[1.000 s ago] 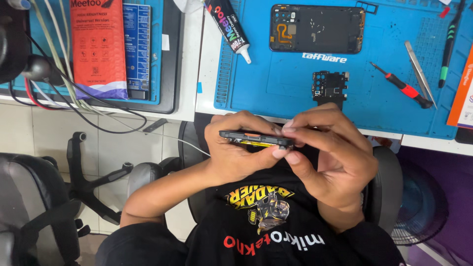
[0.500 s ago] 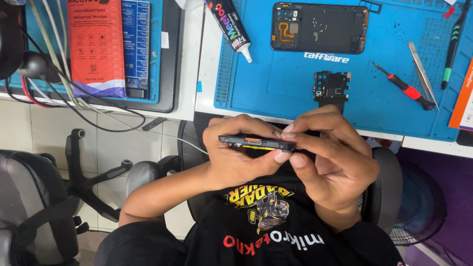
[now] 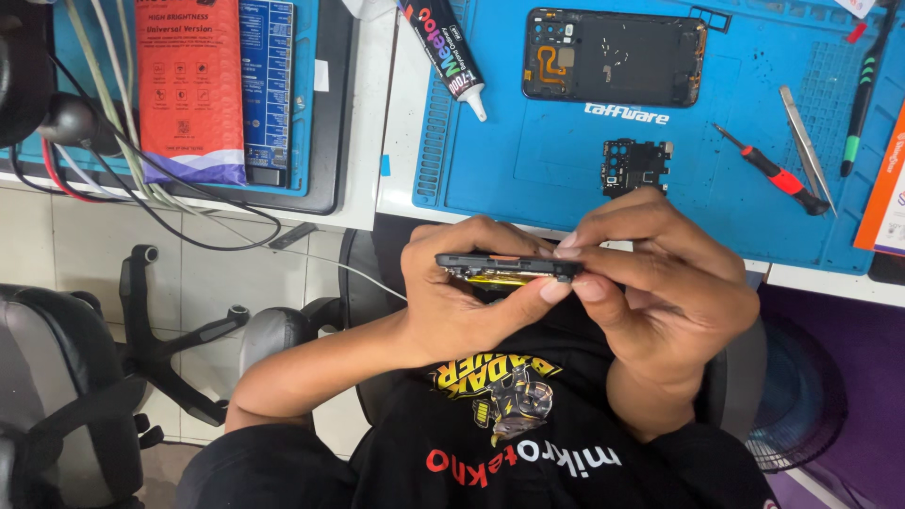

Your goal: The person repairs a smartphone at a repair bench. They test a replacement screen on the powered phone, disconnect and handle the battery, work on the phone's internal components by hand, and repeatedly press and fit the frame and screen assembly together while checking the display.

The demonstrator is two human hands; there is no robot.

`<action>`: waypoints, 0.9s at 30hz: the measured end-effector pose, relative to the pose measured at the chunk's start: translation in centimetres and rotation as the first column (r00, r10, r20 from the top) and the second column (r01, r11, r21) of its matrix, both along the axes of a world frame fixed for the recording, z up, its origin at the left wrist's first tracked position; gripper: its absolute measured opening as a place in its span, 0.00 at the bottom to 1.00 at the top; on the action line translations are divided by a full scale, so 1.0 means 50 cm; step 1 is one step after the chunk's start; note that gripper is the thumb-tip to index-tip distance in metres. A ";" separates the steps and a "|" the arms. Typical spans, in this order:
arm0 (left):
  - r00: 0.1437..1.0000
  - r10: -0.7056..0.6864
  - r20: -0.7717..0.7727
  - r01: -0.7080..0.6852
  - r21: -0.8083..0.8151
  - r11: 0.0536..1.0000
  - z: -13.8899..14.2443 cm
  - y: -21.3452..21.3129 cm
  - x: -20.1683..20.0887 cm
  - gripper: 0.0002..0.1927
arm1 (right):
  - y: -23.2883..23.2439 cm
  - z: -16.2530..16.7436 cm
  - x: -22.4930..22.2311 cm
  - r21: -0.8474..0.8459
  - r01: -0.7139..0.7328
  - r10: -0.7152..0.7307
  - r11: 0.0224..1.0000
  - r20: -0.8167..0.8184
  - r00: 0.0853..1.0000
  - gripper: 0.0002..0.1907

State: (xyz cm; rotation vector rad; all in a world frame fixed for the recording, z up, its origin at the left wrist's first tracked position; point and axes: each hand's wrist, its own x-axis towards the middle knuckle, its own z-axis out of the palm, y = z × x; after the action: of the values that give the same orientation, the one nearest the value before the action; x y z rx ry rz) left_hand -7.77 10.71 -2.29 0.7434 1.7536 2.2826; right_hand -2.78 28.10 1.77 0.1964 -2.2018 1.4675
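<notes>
I hold a thin black phone frame (image 3: 504, 266) edge-on in front of my chest, with a yellow part showing under its edge. My left hand (image 3: 452, 302) grips it from the left and below. My right hand (image 3: 660, 278) pinches its right end between thumb and fingers. On the blue work mat (image 3: 547, 170) beyond my hands lie an opened phone back (image 3: 615, 55) and a small black circuit board (image 3: 636, 165).
A glue tube (image 3: 443, 52) lies at the mat's left edge. A red-handled screwdriver (image 3: 778, 174), tweezers (image 3: 803, 146) and a green-and-black tool (image 3: 863, 104) lie at the right. A red packet (image 3: 189, 85) and cables rest on the left tray. Office chairs (image 3: 66, 377) stand at lower left.
My hands have kept their grip on the phone frame and barely moved. The view has shifted slightly.
</notes>
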 end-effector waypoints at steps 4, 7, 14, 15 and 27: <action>1.000 0.003 -0.013 -0.003 -0.009 1.000 0.002 -0.003 -0.005 0.10 | -0.001 -0.007 -0.001 -0.041 -0.027 0.027 0.999 -0.012 1.000 0.11; 1.000 0.003 -0.015 -0.003 -0.027 1.000 0.004 -0.006 -0.007 0.10 | -0.002 -0.011 -0.002 -0.085 -0.057 0.056 0.995 -0.022 0.998 0.12; 1.000 -0.010 -0.008 0.010 -0.016 1.000 0.007 -0.007 -0.008 0.09 | -0.014 -0.014 0.000 -0.011 0.023 -0.023 1.000 -0.069 0.997 0.12; 1.000 -0.003 -0.005 0.002 -0.013 1.000 0.008 -0.006 -0.006 0.09 | -0.017 -0.016 0.001 0.005 0.039 -0.039 0.999 -0.084 0.996 0.12; 0.996 0.063 -0.063 -0.066 -0.050 0.997 0.015 -0.008 0.000 0.09 | -0.028 -0.047 -0.010 -0.025 0.072 -0.075 0.997 -0.166 0.983 0.13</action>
State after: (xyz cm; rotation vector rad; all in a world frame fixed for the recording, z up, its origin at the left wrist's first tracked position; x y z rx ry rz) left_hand -7.77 10.34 -1.55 0.7653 1.8832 2.2679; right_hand -3.30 26.73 -0.58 0.2210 -2.0395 1.3799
